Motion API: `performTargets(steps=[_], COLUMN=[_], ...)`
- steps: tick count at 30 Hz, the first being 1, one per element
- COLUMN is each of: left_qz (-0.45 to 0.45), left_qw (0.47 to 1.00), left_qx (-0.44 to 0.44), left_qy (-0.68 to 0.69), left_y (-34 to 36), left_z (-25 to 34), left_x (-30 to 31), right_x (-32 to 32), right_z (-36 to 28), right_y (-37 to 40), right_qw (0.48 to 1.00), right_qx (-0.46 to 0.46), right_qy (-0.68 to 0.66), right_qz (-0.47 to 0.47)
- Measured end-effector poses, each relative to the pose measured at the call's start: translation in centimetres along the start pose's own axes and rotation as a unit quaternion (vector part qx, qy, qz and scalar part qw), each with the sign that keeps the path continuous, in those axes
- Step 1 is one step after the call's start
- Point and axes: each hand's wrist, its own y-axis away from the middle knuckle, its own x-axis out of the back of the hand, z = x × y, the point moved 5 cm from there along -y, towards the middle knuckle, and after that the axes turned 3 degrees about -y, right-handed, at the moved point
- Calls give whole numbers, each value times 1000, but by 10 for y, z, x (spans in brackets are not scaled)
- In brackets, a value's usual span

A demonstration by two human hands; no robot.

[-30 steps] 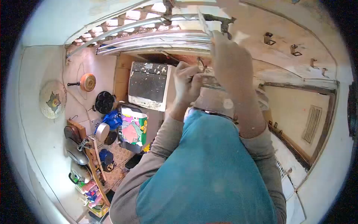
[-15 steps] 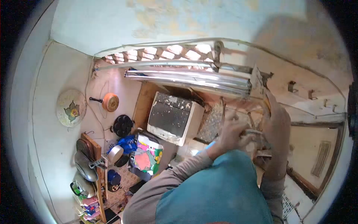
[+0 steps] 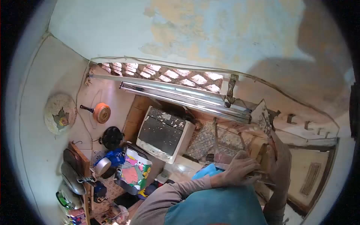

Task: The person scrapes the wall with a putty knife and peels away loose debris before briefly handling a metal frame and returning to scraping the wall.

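My right hand is closed around a trowel with a pointed, pale, residue-marked blade, which points up toward the wall. My left hand is in front of my chest, close beside the right one. Its fingers are curled over a thin, flat edge that I cannot make out. A brownish flat piece shows between the two hands, partly hidden by them. Below my hands is my teal and grey shirt.
Ahead, the wall has patchy, peeling paint above a lattice vent. Shiny metal rails run below it. A dusty, flake-covered appliance stands lower down. An orange pan hangs left, above a crowded pot rack.
My view has shifted, bringing more of the upper wall into sight. Both hands sit lower in the picture. The left hand's fingers have moved and now curl downward beside the right hand.
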Motion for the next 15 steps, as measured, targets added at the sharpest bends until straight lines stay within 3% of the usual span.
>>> performTargets(steps=[3,5,7,8,9,10,11,13,15], left_qz=[64,248,86,360,363,371,408,408,465], left_qw=[994,944,987,880,861,821,833,823,802], left_qx=[-64,-119,-51,-129,-111,-170,-155,-39,-63], left_qy=[-63,-182,-124,-282,-340,-399,-341,-393,-370], left_y=[1,-21,-43,-68,-77,-91,-100,-129,-158], left_z=[-15,-34,-87,-61,-74,-91,-118,-135,-158], left_x=[14,55,88,121,139,156,176,223,253], right_x=[4,5,7,5,2,-1,-5,-19,-32], right_z=[-24,-46,-71,-84,-93,-103,-113,-128,-145], right_y=[-11,-24,-41,-51,-62,-72,-82,-106,-127], right_qw=[999,991,987,982,981,975,968,963,958], right_qx=[8,121,147,173,178,213,247,266,282], right_qy=[2,2,13,19,22,10,-2,-22,-40], right_qz=[-41,-48,-65,-76,-79,-64,-49,-39,-30])
